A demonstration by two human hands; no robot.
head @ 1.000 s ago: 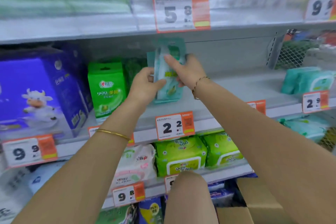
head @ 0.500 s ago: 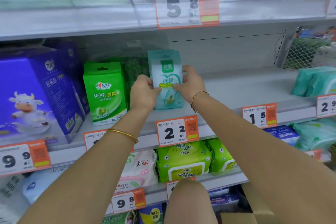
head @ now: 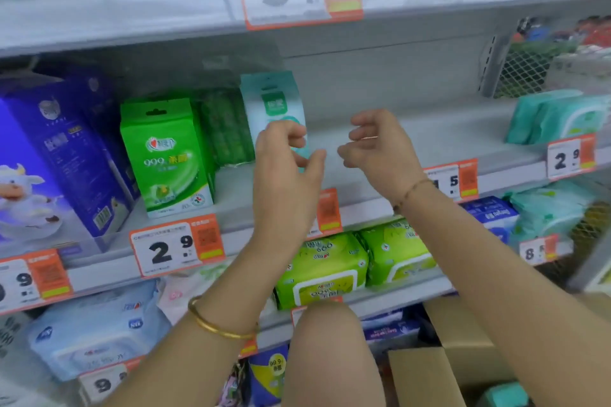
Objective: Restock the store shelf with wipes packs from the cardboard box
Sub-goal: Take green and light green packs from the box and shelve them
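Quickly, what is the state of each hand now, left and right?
Left hand: open, loosely curled, holding nothing, in front of the upright teal plastic wipes pack.
Right hand: open, loosely curled, holding nothing.

Shelf (head: pixel 413 142): teal wipes pack (head: pixel 274 99) upright, green pack (head: pixel 168 155), blue box (head: pixel 66 158).

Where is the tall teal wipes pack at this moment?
The teal wipes pack stands upright on the middle shelf in the head view, left of centre, directly right of the dark green packs, partly hidden behind the left hand.
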